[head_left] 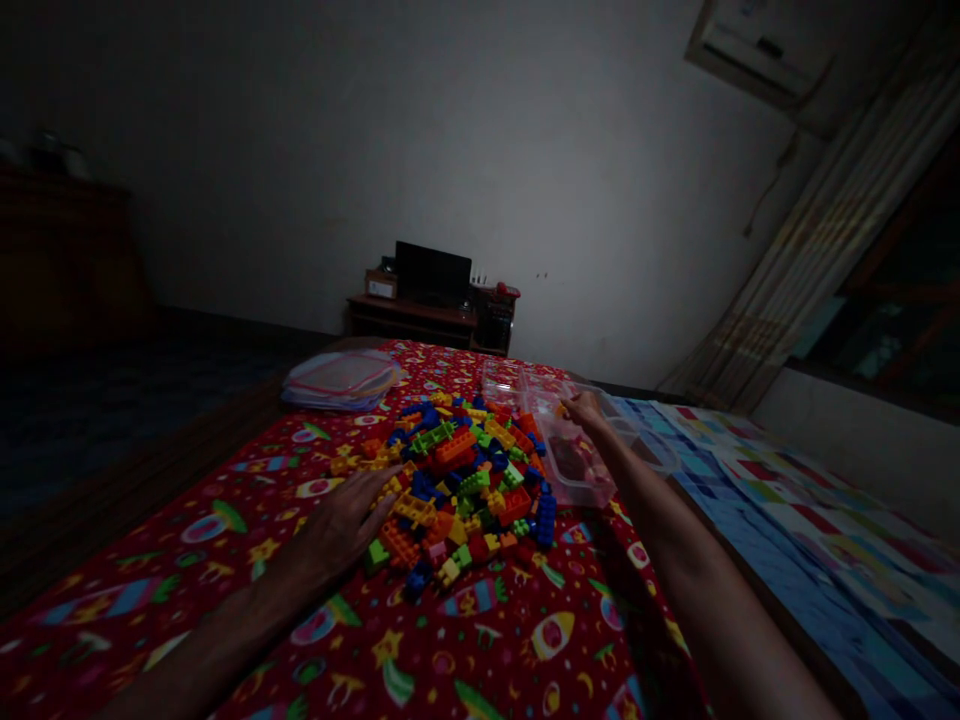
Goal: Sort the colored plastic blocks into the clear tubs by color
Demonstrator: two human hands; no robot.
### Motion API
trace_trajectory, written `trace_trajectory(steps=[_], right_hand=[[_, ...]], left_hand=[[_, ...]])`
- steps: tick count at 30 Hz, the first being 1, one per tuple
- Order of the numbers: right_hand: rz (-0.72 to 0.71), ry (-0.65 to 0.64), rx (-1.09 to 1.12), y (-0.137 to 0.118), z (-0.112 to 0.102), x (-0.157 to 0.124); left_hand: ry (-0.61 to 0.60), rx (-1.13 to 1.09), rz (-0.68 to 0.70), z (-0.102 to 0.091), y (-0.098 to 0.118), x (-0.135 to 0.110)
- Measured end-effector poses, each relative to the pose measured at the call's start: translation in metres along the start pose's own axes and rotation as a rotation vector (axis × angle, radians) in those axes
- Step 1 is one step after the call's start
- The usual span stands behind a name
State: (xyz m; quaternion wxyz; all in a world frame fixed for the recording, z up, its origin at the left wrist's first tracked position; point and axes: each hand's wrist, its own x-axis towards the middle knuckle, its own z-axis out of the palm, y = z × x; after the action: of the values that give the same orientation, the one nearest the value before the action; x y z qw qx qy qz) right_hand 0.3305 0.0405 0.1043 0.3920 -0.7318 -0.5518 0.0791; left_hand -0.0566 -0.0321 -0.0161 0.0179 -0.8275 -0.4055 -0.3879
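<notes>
A heap of toy building bricks (457,470) in orange, blue, yellow and green lies on a red patterned cloth (555,600). At the heap's left edge rests my left hand (351,515), fingers stretched out and a little apart, touching or very near some yellow bricks. My right hand (586,410) is closed in a pinch above a clear plastic box (589,493) on the right of the heap. A small yellow-orange brick (561,409) shows at its fingertips. More clear plastic containers (504,376) stand behind the heap.
A stack of flat clear zip pouches (341,378) lies at the far left of the cloth. Blue and patchwork bedding (750,500) spreads on the right. Beyond stand a low desk (412,312) with a dark monitor (433,272) and a curtained window.
</notes>
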Motion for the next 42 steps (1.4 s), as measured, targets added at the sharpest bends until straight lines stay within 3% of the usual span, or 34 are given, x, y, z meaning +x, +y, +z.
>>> trace_trajectory(steps=[6,11,13,17,20,23,28,33,37,42], right_hand=[[-0.064,-0.054,0.052,-0.025,0.013,-0.004],[-0.412,-0.403,0.270,-0.064,0.035,-0.068],[-0.535,-0.455,0.251,-0.076,0.043,-0.100],[-0.774,-0.266,-0.076,-0.089,0.056,-0.140],[-0.950,-0.103,-0.323,-0.087,0.069,-0.145],[-1.024,-0.095,-0.391,-0.080,0.079,-0.140],[-0.899,-0.191,-0.231,-0.077,0.073,-0.133],[-0.672,-0.153,0.197,-0.075,0.055,-0.120],[-0.442,-0.162,0.381,-0.063,0.055,-0.102],[-0.201,-0.315,0.621,-0.048,0.052,-0.088]], left_hand=[[0.016,-0.037,-0.035,0.004,-0.001,-0.001],[0.049,-0.063,-0.057,-0.001,0.007,0.000],[0.042,-0.062,-0.068,-0.005,0.012,0.000],[0.059,-0.059,-0.146,-0.011,0.016,0.003],[0.069,-0.069,-0.186,-0.011,0.015,0.004],[0.062,-0.087,-0.206,-0.012,0.015,0.003],[0.076,-0.129,-0.274,-0.017,0.022,0.016],[0.098,-0.241,-0.311,-0.020,0.030,0.066],[-0.018,-0.303,-0.243,-0.011,0.026,0.101],[-0.053,-0.282,-0.087,0.010,0.007,0.102]])
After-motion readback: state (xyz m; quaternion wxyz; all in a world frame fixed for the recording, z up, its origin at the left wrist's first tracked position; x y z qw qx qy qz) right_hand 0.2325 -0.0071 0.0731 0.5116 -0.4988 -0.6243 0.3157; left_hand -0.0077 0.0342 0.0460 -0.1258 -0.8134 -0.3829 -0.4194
